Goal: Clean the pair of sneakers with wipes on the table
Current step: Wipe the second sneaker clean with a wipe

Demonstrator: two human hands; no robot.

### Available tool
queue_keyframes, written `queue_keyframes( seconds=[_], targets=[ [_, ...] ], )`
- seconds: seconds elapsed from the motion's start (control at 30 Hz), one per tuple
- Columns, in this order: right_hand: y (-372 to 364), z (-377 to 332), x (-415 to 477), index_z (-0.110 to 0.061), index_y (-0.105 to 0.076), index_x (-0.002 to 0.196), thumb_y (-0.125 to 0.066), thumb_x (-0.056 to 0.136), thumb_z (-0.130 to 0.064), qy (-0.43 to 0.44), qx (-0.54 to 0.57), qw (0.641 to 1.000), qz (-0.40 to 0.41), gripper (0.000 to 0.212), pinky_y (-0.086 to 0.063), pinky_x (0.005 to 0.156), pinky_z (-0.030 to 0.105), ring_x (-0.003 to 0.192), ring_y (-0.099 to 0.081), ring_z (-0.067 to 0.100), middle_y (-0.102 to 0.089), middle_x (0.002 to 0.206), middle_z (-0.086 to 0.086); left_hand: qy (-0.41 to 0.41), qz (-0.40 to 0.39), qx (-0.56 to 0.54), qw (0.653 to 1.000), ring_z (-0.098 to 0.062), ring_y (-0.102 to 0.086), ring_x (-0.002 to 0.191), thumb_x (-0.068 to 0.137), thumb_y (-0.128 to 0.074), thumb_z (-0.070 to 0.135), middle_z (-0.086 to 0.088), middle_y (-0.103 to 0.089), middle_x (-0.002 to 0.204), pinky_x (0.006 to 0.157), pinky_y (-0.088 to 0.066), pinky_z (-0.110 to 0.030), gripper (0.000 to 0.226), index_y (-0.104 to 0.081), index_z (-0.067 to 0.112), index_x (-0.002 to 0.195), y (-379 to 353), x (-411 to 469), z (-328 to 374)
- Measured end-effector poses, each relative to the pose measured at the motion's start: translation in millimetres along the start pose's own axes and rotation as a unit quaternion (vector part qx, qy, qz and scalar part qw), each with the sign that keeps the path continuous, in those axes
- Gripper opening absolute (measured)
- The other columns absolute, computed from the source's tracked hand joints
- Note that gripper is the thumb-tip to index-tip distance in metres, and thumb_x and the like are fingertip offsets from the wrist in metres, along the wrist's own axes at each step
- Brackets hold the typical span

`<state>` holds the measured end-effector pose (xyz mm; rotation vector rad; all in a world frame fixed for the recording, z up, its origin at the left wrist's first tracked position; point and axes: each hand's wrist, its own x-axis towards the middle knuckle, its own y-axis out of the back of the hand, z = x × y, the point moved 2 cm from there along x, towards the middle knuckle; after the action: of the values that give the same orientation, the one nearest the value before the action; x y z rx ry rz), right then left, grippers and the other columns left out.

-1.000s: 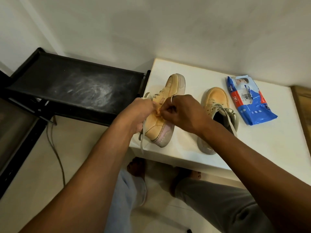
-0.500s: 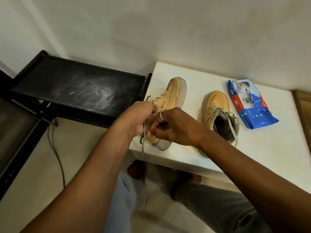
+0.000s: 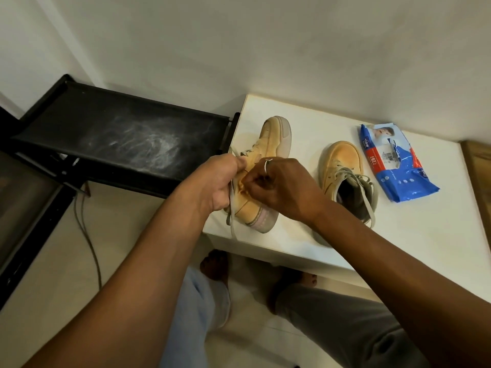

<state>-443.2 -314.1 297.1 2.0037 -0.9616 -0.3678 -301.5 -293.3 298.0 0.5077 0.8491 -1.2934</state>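
I see left hand curled round the tilted sneaker at the table corner to steady it, right hand pinching, probably its lace; second sneaker and wipes pack lie alongside.

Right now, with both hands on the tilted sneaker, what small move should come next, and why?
Probably the right hand should draw the lace out, while the left hand steadies the sneaker. The right hand pinches at its lacing, neither hand holds a wipe, and the wipes pack lies apart, beyond the other sneaker.
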Motion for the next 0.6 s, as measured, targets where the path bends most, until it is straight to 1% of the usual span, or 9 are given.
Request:
queue_keyframes(
  seconds=[0.07, 0.13, 0.17, 0.23, 0.3, 0.37, 0.43, 0.5, 0.6],
  targets=[
    [-4, -5, -3, -0.023, -0.076, 0.098, -0.069, 0.088, -0.031, 0.032, 0.009, 0.998, -0.050, 0.015, -0.054, 0.071, 0.022, 0.077, -0.063, 0.008, -0.071, 0.091, -0.008, 0.003, 0.000, 0.002, 1.000, -0.026, -0.070, 0.084, 0.105, -0.049, 0.025, -0.011, -0.070, 0.095, 0.077, -0.060, -0.046, 0.022, -0.063, 0.013, 0.117, -1, 0, 0],
    [-12, -9, -5, -0.023, -0.076, 0.098, -0.068, 0.087, -0.034, 0.056, -0.012, 0.993, -0.101, 0.018, -0.055, 0.071, 0.025, 0.078, -0.062, 0.008, -0.069, 0.091, -0.008, 0.006, 0.006, -0.002, 1.000, -0.023, -0.068, 0.076, 0.105, -0.050, 0.025, -0.010, -0.069, 0.092, 0.068, -0.059, -0.041, 0.021, -0.063, 0.015, 0.118, -1, 1, 2],
    [-14, -9, -4, -0.023, -0.076, 0.099, -0.067, 0.087, -0.035, 0.060, -0.023, 0.992, -0.104, 0.019, -0.055, 0.072, 0.025, 0.079, -0.061, 0.008, -0.069, 0.092, -0.008, 0.007, 0.009, -0.002, 1.000, -0.023, -0.068, 0.074, 0.105, -0.050, 0.025, -0.010, -0.068, 0.091, 0.065, -0.058, -0.039, 0.020, -0.063, 0.015, 0.117, -1, 0, 3],
    [-13, -7, -4, -0.024, -0.076, 0.098, -0.068, 0.086, -0.034, 0.057, -0.018, 0.996, -0.071, 0.018, -0.055, 0.070, 0.027, 0.077, -0.061, 0.008, -0.069, 0.091, -0.008, 0.002, 0.011, -0.001, 1.000, -0.023, -0.068, 0.076, 0.105, -0.050, 0.025, -0.010, -0.069, 0.091, 0.067, -0.058, -0.039, 0.021, -0.064, 0.013, 0.115, -1, 0, 3],
    [-7, -3, -3, -0.023, -0.077, 0.098, -0.069, 0.087, -0.030, 0.022, 0.010, 0.999, -0.025, 0.015, -0.055, 0.068, 0.025, 0.076, -0.062, 0.009, -0.070, 0.089, -0.008, -0.003, 0.009, 0.006, 1.000, -0.026, -0.070, 0.086, 0.105, -0.050, 0.026, -0.011, -0.070, 0.096, 0.077, -0.060, -0.045, 0.021, -0.063, 0.013, 0.115, -1, 1, 4],
    [-3, 3, -1, -0.023, -0.077, 0.098, -0.070, 0.089, -0.030, -0.033, 0.039, 0.999, 0.001, 0.014, -0.054, 0.068, 0.021, 0.076, -0.064, 0.007, -0.071, 0.089, -0.010, -0.006, 0.004, 0.019, 1.000, -0.030, -0.071, 0.093, 0.105, -0.049, 0.027, -0.012, -0.071, 0.100, 0.082, -0.059, -0.051, 0.022, -0.063, 0.014, 0.115, -1, 2, 2],
    [-2, 8, 1, -0.022, -0.076, 0.099, -0.070, 0.089, -0.030, -0.077, 0.059, 0.995, 0.007, 0.014, -0.047, 0.065, 0.012, 0.074, -0.063, 0.003, -0.070, 0.086, -0.014, -0.016, 0.007, 0.040, 0.999, -0.031, -0.071, 0.094, 0.105, -0.049, 0.030, -0.012, -0.072, 0.101, 0.085, -0.059, -0.051, 0.024, -0.064, 0.014, 0.116, -1, 2, 2],
    [-4, 8, 2, -0.023, -0.076, 0.101, -0.069, 0.089, -0.031, -0.092, 0.057, 0.994, 0.002, 0.015, -0.042, 0.066, 0.006, 0.074, -0.063, 0.002, -0.068, 0.087, -0.015, -0.037, 0.026, 0.113, 0.993, -0.031, -0.070, 0.095, 0.104, -0.050, 0.037, -0.011, -0.072, 0.103, 0.089, -0.058, -0.050, 0.028, -0.063, 0.016, 0.116, 0, 4, 2],
    [-5, 8, 3, -0.021, -0.076, 0.104, -0.069, 0.090, -0.032, -0.108, 0.061, 0.992, 0.004, 0.019, -0.042, 0.068, 0.009, 0.076, -0.064, 0.004, -0.070, 0.092, -0.012, -0.055, 0.032, 0.200, 0.978, -0.030, -0.070, 0.098, 0.103, -0.051, 0.040, -0.011, -0.071, 0.109, 0.089, -0.058, -0.049, 0.031, -0.060, 0.017, 0.120, 7, 4, 3]
  ],
)
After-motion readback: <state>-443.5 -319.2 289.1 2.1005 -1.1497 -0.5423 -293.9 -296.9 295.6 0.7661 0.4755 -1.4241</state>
